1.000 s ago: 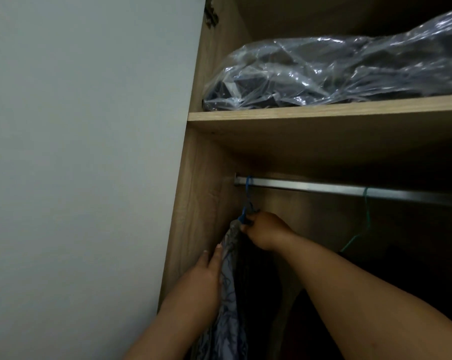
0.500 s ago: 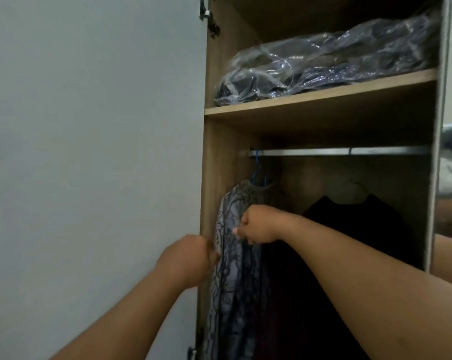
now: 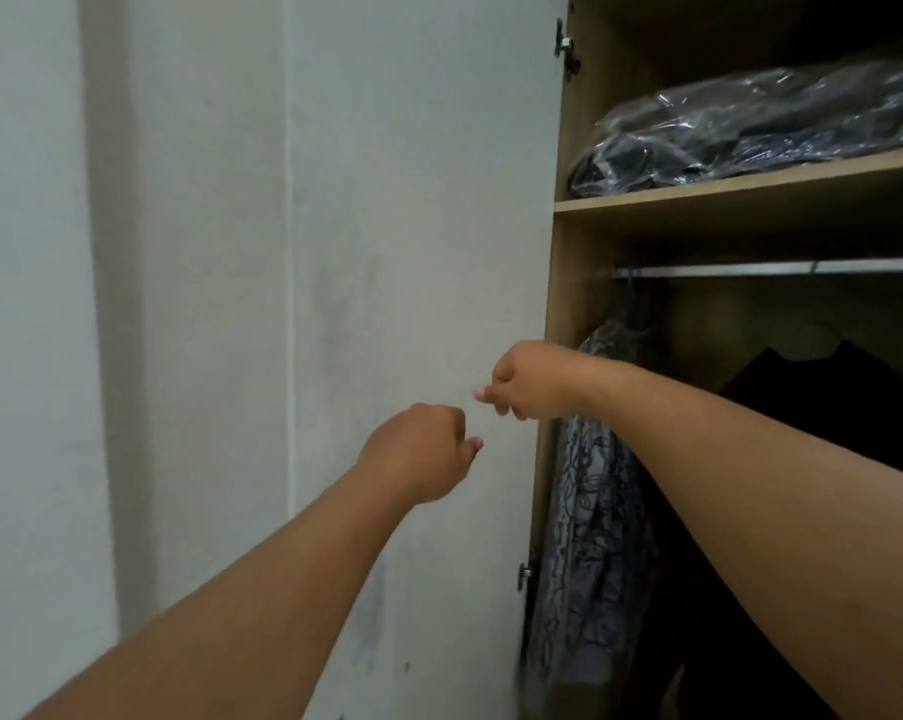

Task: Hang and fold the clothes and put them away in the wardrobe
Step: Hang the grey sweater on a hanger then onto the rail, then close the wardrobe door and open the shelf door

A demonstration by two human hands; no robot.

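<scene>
The grip of the right hand is closed into a loose fist that holds nothing, with the fingertips showing at its left side. The right forearm reaches in from the lower right, and the hand is raised in front of the left edge of the wardrobe. Just below and to the left of it, not touching, the left hand is also curled into a fist with nothing in it; its forearm comes up from the lower left, in front of the pale open door.

No writing can be read anywhere.

Directly behind and to the right of the right hand, the patterned grey shirt hangs on a blue hanger from the metal rail. The right forearm crosses in front of this shirt. Further right on the same rail hangs a dark garment. Above the rail there is a wooden shelf, and on it lies a clear plastic bag with dark clothes inside.
</scene>
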